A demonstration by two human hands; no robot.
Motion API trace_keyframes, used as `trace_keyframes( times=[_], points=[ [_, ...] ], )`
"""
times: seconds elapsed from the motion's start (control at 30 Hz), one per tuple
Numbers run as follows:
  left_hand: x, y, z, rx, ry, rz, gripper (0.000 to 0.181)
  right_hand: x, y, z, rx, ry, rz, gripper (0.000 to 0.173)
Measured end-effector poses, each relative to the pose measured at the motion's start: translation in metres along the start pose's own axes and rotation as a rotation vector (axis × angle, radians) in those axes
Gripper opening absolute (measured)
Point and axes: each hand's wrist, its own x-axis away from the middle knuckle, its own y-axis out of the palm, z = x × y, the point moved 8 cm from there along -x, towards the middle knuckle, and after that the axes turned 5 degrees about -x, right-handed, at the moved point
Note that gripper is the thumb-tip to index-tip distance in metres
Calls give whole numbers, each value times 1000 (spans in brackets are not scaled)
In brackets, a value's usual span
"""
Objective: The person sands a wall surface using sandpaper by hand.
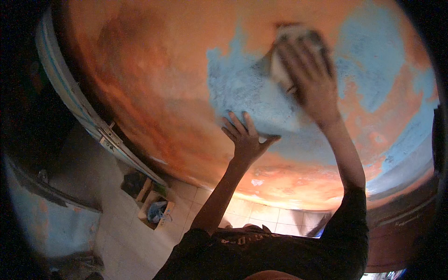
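Observation:
A large wall surface [175, 70], patchy orange and light blue, fills most of the view before me. My left hand [246, 138] rests against it with spread fingers, below a blue patch, holding nothing. Higher and to the right, my right hand [311, 77] presses a pale, dark-edged pad or cloth [280, 66] against the surface. The hand and the pad are blurred, so the pad's exact kind cannot be told. A light blue patch [238, 84] with dark smudges lies left of the pad.
A long pale strip with blue lines [70, 91] and a metal fitting runs along the left. An open box [145, 206] with a bluish plastic bag [156, 211] stands on the tiled floor [119, 241]. Another blue and orange surface [63, 227] is at lower left.

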Motion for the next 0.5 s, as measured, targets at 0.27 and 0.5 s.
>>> trace_keyframes(
  times=[0.27, 0.5],
  points=[
    [0, 7, 5, -20, 42, 23, 137, 27, 41, -30, 155, -142, -113, 71],
    [0, 1, 0, 9, 23, 30, 131, -4, -8, 16, 76, 117, 144, 79]
  ],
)
